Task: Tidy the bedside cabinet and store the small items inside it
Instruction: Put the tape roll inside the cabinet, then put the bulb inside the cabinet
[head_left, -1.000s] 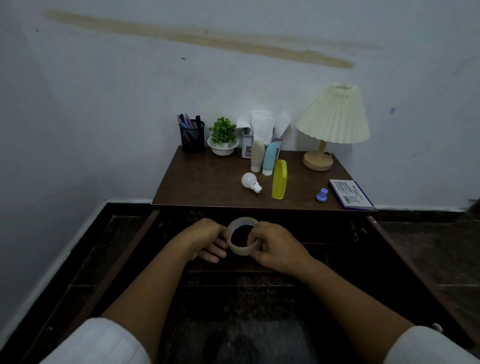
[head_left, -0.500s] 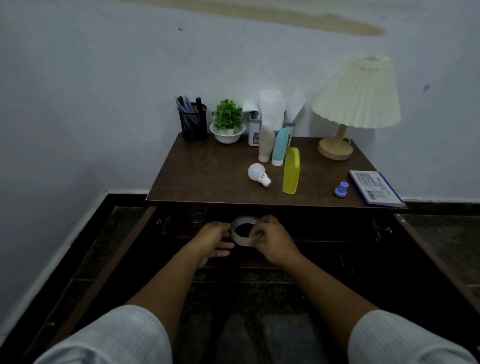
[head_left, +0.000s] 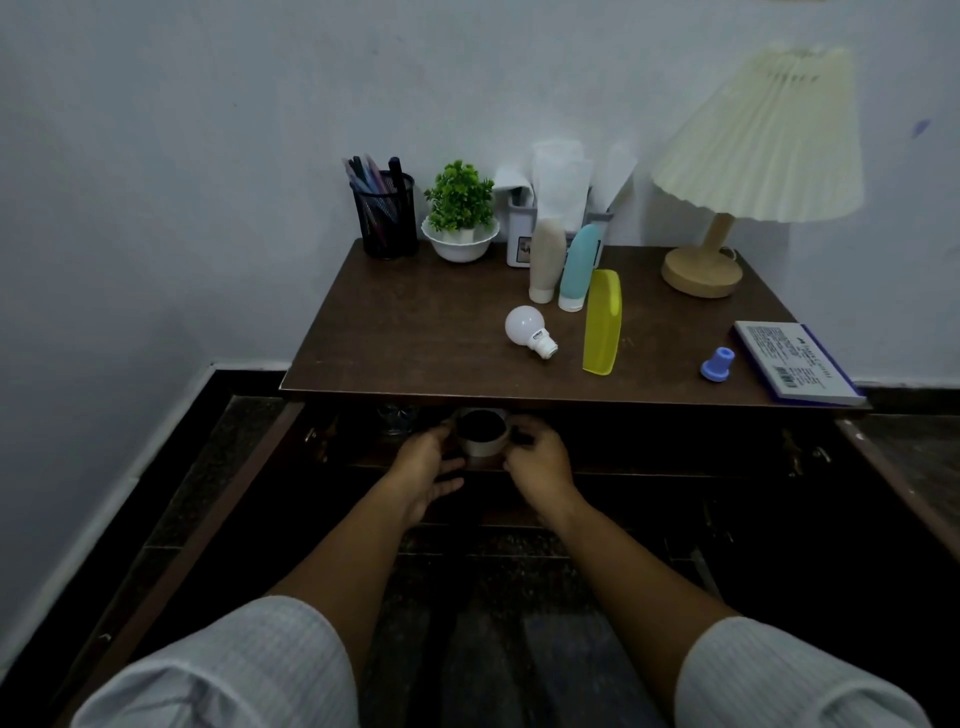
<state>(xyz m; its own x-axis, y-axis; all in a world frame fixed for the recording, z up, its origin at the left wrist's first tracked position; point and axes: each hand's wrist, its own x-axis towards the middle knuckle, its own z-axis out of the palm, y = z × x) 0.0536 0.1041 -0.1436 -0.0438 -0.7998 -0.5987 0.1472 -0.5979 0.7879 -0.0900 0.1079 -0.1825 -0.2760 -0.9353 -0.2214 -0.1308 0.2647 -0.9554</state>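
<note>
While the tape roll (head_left: 480, 441) sits at the shelf (head_left: 649, 469) just under the surface (head_left: 415, 332), the left hand (head_left: 423, 462) and right hand (head_left: 540, 460) each have a curled grip on its sides, at nine and three o'clock. Storing looks barely begun: bulb (head_left: 524, 330), yellow case (head_left: 602, 322) and blue cap (head_left: 717, 364) lie on top; lamp (head_left: 753, 140) at two o'clock, pale wall (head_left: 208, 156) behind.

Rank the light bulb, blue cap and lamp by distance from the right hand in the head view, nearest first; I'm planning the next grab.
From the right hand:
1. light bulb, centre front.
2. blue cap, front right.
3. lamp, back right.
</note>
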